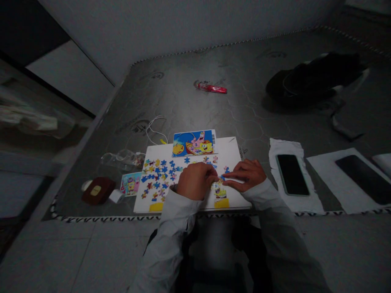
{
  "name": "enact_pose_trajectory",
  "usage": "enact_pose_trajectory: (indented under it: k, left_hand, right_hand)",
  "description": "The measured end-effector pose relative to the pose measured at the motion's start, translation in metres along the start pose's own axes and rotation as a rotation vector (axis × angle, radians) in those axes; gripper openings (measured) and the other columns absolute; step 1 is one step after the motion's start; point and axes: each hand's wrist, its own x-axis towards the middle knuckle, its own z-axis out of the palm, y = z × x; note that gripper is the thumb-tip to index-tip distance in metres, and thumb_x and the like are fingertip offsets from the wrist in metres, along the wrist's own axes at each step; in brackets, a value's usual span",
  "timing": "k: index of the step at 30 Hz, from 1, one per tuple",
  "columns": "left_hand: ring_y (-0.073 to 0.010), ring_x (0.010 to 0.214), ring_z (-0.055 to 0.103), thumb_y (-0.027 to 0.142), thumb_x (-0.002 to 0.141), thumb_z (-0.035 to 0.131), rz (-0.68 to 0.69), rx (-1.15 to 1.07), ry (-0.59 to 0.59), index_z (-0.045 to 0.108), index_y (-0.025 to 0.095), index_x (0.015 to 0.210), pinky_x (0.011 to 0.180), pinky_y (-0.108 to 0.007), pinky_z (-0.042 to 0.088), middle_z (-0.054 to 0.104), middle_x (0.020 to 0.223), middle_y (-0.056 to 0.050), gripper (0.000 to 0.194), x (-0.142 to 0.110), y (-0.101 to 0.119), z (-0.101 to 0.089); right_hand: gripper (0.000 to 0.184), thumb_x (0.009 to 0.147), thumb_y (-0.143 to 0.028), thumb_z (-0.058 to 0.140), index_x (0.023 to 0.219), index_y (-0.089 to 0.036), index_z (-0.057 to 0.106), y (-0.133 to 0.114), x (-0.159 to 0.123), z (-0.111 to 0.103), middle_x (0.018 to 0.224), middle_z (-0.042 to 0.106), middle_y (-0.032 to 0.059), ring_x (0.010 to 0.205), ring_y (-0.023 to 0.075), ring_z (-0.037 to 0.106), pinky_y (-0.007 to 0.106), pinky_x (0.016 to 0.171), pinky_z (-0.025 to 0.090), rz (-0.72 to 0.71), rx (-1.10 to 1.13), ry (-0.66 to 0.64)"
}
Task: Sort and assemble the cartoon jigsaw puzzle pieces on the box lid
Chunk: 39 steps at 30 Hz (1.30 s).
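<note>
A white board (235, 150) lies near the table's front edge with loose jigsaw pieces (157, 176) scattered over its left half. My left hand (194, 181) is over the middle of the board, its thumb and finger closed at the top of a small joined patch of puzzle (220, 191) showing a yellow cartoon figure. From the other side my right hand (247, 175) reaches in, index finger and thumb stretched out and apart, their tips at the patch's upper right edge. Behind the hands lies a blue cartoon picture card (194, 143). The left fingertips hide part of the piece they pinch.
Left of the board are a clear plastic bag (124, 158), a small cartoon card (130, 184), a brown case (98, 190) and a white plug (116, 196). Rightward, a phone (292, 175) rests on white paper. Farther back lie a red tool (210, 87) and a dark cap (287, 87).
</note>
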Motion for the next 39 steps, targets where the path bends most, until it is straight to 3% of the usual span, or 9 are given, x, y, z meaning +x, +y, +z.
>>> enact_pose_trajectory:
  k: [10, 15, 22, 26, 32, 39]
  left_hand:
    - [-0.0241, 0.099, 0.072, 0.030, 0.089, 0.075, 0.037, 0.003, 0.009, 0.083, 0.026, 0.093, 0.089, -0.035, 0.052, 0.080, 0.100, -0.003, 0.010, 0.002, 0.000, 0.003]
    - [-0.0229, 0.099, 0.071, 0.030, 0.090, 0.075, 0.094, -0.010, 0.021, 0.083, 0.025, 0.094, 0.090, -0.034, 0.051, 0.080, 0.101, -0.003, 0.010, 0.005, 0.000, 0.004]
    - [-0.0229, 0.095, 0.071, 0.032, 0.089, 0.076, 0.057, 0.036, 0.063, 0.081, 0.024, 0.094, 0.086, -0.034, 0.051, 0.079, 0.099, -0.003, 0.010, -0.001, -0.006, 0.001]
    - [-0.0234, 0.094, 0.071, 0.033, 0.089, 0.077, 0.034, 0.025, 0.047, 0.080, 0.024, 0.093, 0.082, -0.034, 0.050, 0.080, 0.099, -0.003, 0.011, -0.002, -0.007, 0.000]
    - [-0.0225, 0.093, 0.070, 0.030, 0.088, 0.077, -0.006, 0.016, 0.014, 0.080, 0.023, 0.091, 0.082, -0.033, 0.050, 0.080, 0.098, -0.003, 0.008, 0.002, -0.004, 0.000]
    - [-0.0229, 0.093, 0.070, 0.032, 0.088, 0.077, -0.012, 0.011, 0.016, 0.080, 0.023, 0.091, 0.081, -0.033, 0.049, 0.079, 0.096, -0.003, 0.010, -0.003, -0.004, -0.001]
  right_hand:
    - [0.026, 0.081, -0.061, 0.081, 0.089, -0.036, 0.084, -0.004, 0.002, -0.002, 0.068, 0.067, -0.0037, 0.067, 0.0108, 0.055, 0.034, 0.072, 0.026, -0.017, -0.015, 0.024]
    - [0.022, 0.087, -0.054, 0.078, 0.092, -0.034, 0.083, -0.006, 0.004, -0.004, 0.070, 0.068, -0.0035, 0.067, 0.0103, 0.056, 0.034, 0.072, 0.028, -0.018, -0.011, 0.042]
    - [0.012, 0.088, -0.048, 0.079, 0.089, -0.037, 0.084, -0.009, 0.007, -0.006, 0.068, 0.065, -0.0037, 0.066, 0.0094, 0.053, 0.034, 0.070, 0.027, -0.070, 0.001, 0.077]
    - [0.016, 0.090, -0.051, 0.076, 0.090, -0.037, 0.084, -0.014, 0.008, -0.005, 0.069, 0.062, -0.0027, 0.066, 0.0101, 0.051, 0.034, 0.070, 0.027, -0.098, 0.012, 0.107]
    - [0.018, 0.093, -0.052, 0.072, 0.088, -0.039, 0.084, -0.018, 0.007, -0.004, 0.071, 0.062, -0.0014, 0.069, 0.0116, 0.048, 0.034, 0.072, 0.026, -0.092, 0.004, 0.048]
    - [0.023, 0.094, -0.046, 0.071, 0.080, -0.034, 0.084, -0.020, 0.009, -0.004, 0.070, 0.064, -0.0007, 0.067, 0.0113, 0.047, 0.035, 0.071, 0.026, -0.067, 0.008, 0.056]
